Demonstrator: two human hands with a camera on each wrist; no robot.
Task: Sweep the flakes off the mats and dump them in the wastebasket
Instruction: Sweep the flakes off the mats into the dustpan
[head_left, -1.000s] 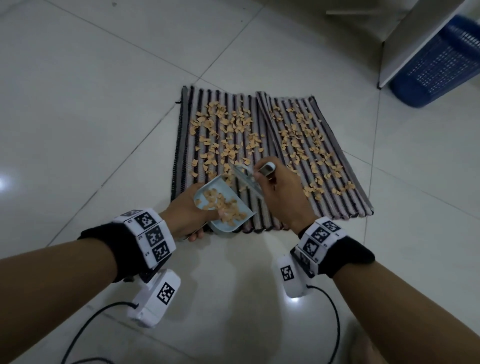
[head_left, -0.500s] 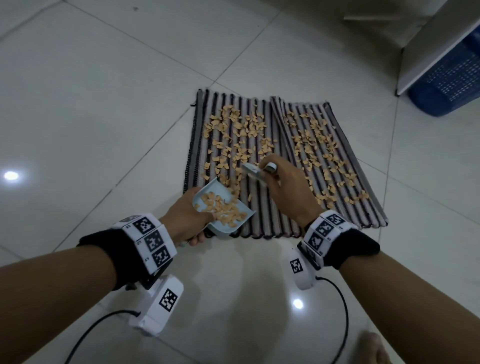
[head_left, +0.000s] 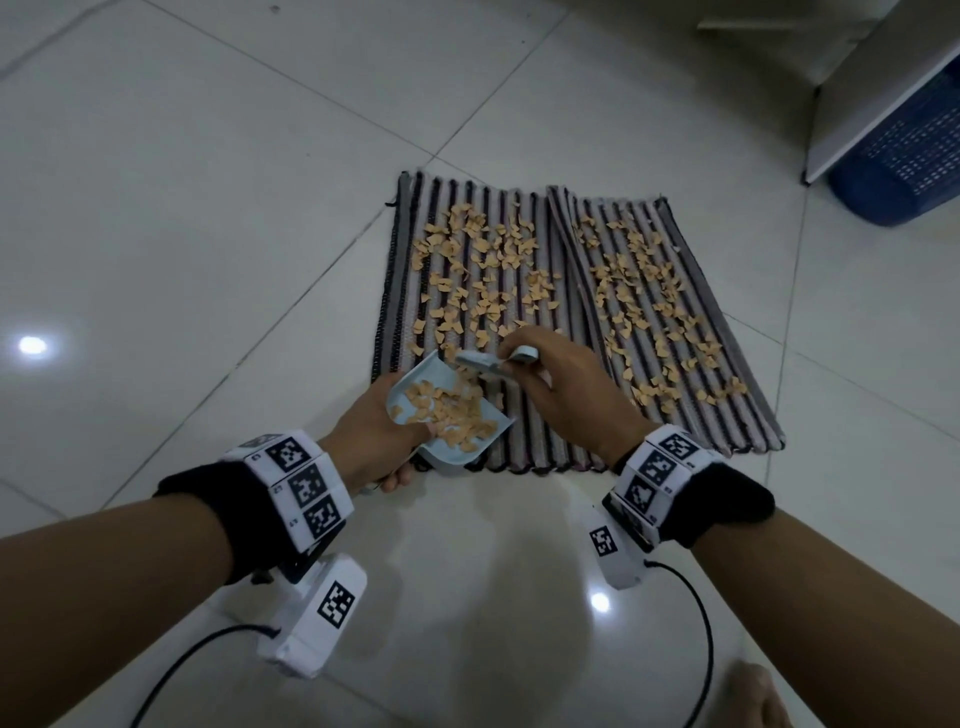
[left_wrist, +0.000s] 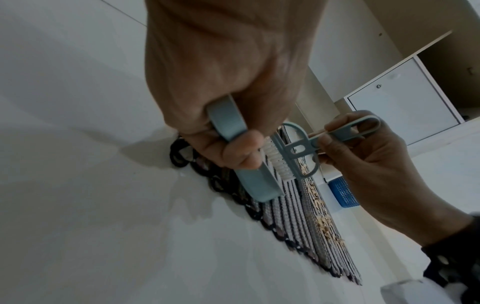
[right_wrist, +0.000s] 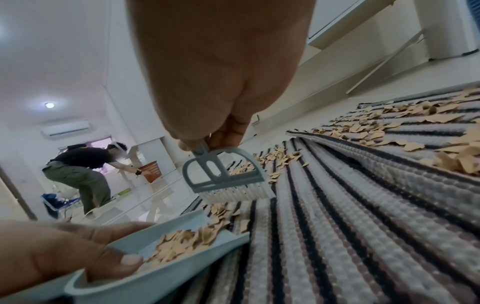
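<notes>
Two striped mats lie side by side on the tiled floor, the left mat (head_left: 524, 431) and the right mat (head_left: 727, 332), both strewn with tan flakes (head_left: 483, 270). My left hand (head_left: 374, 441) grips a pale blue dustpan (head_left: 431, 452) by its handle, its mouth on the left mat's near part, a heap of flakes inside. My right hand (head_left: 561, 379) pinches the handle of a small blue brush (head_left: 478, 361), white bristles (right_wrist: 233, 194) down at the pan's mouth. The blue wastebasket (head_left: 904, 161) stands at the far right.
A white cabinet panel (head_left: 883, 78) stands in front of the wastebasket. Cables trail from both wrist cameras over the floor near me. My foot (head_left: 753, 696) shows at the bottom right. In the right wrist view another person (right_wrist: 80, 170) bends over far across the room.
The brush has swept toward the dustpan, pushing more flakes into it. The head camera has tilted, so the mats sit a little lower and more to the right in view.
</notes>
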